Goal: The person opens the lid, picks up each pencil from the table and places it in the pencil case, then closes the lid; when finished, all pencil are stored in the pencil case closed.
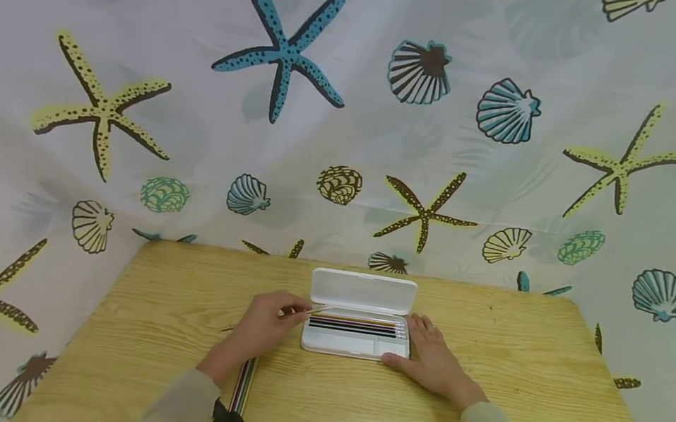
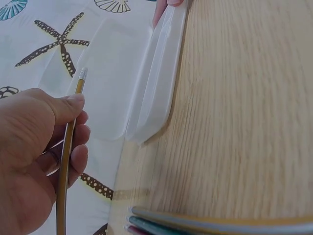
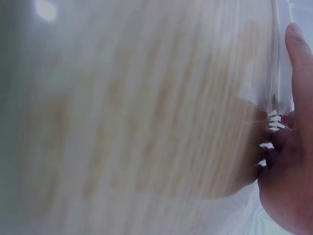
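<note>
An open white pencil case (image 1: 336, 341) stands on the table with its lid raised at the back. Several dark and yellow pencils (image 1: 351, 325) lie side by side in it. My left hand (image 1: 269, 319) pinches a gold-coloured pencil (image 2: 68, 134) between thumb and fingers, its white eraser end pointing at the case, over the left rim in the head view. At the case's right end, my right hand (image 1: 437, 359) holds it, thumb at the front edge and fingers at the far corner. More pencils (image 1: 242, 385) lie beside my left forearm, partly hidden by it.
The wooden table (image 1: 314, 393) ends at a hanging cloth (image 1: 348, 134) printed with starfish and shells, which rises behind it and on both sides. Black wrist mounts (image 1: 228, 421) sit by each sleeve.
</note>
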`<state>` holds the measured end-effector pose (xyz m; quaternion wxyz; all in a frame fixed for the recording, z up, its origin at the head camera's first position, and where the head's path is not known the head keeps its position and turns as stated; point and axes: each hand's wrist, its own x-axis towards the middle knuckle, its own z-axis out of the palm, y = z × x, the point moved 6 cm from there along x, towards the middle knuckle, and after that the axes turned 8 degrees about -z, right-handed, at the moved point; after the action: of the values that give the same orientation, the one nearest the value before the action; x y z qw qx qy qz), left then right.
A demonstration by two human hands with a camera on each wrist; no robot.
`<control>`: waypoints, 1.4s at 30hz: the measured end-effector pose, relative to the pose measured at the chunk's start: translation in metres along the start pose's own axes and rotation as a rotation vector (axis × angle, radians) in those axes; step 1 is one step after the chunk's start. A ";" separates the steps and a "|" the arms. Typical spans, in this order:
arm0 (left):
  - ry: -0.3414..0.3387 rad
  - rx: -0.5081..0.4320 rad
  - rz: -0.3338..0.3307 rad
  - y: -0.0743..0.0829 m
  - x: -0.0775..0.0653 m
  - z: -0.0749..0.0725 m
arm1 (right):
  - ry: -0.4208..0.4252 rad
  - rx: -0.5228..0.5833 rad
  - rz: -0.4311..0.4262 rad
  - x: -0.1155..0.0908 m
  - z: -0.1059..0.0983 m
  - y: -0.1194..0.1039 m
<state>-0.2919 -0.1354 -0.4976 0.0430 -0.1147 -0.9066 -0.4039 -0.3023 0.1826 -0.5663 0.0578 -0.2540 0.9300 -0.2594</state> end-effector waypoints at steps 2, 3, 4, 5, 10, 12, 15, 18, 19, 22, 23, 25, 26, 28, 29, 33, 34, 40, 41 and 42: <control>-0.011 -0.005 -0.005 0.003 0.002 0.004 | 0.003 -0.001 -0.006 0.000 0.000 0.000; -0.018 -0.010 -0.012 0.004 0.004 0.006 | 0.007 -0.001 -0.010 0.000 0.000 -0.001; -0.021 -0.011 -0.015 0.005 0.005 0.008 | 0.009 0.001 -0.014 0.000 0.000 -0.001; -0.022 -0.013 -0.017 0.006 0.006 0.010 | 0.006 0.002 -0.013 0.001 0.000 -0.001; -0.020 0.002 0.000 0.010 0.013 0.019 | -0.008 -0.001 -0.003 0.001 0.000 -0.001; -0.027 0.002 0.005 0.013 0.016 0.022 | -0.010 -0.008 0.001 0.001 0.001 0.000; -0.043 -0.006 0.016 0.018 0.020 0.026 | -0.003 -0.008 -0.004 0.001 0.000 -0.001; -0.068 -0.015 0.028 0.024 0.024 0.032 | 0.000 -0.007 -0.002 0.001 -0.001 -0.002; -0.075 -0.016 0.031 0.026 0.025 0.033 | -0.002 -0.007 0.002 0.001 -0.001 -0.002; -0.091 -0.020 0.042 0.030 0.030 0.039 | -0.010 -0.011 0.015 0.001 0.000 0.000; -0.097 -0.021 0.045 0.031 0.031 0.042 | -0.010 -0.011 0.017 0.002 0.000 0.000; -0.105 -0.017 0.049 0.033 0.033 0.046 | -0.014 -0.011 0.023 0.002 0.000 0.001; -0.111 -0.014 0.052 0.033 0.035 0.048 | -0.014 -0.010 0.024 0.002 0.000 0.001; -0.122 -0.009 0.053 0.035 0.037 0.052 | -0.015 -0.008 0.023 0.002 0.000 0.001; -0.130 -0.010 0.053 0.036 0.038 0.054 | -0.014 -0.008 0.020 0.003 0.000 0.001; -0.148 0.010 0.082 0.042 0.042 0.062 | -0.011 -0.012 0.018 0.003 0.002 0.002; -0.149 0.017 0.095 0.044 0.043 0.064 | -0.011 -0.014 0.020 0.003 0.002 0.002; -0.164 0.027 0.150 0.052 0.047 0.076 | -0.019 -0.013 0.039 0.004 0.003 0.004; -0.168 0.027 0.153 0.053 0.048 0.078 | -0.019 -0.013 0.042 0.004 0.003 0.005; -0.169 0.033 0.162 0.054 0.048 0.080 | -0.019 -0.014 0.043 0.004 0.003 0.005</control>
<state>-0.3246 -0.0325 -0.5041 0.0009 -0.2203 -0.9012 -0.3732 -0.3070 0.1824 -0.5714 0.0703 -0.2365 0.9365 -0.2491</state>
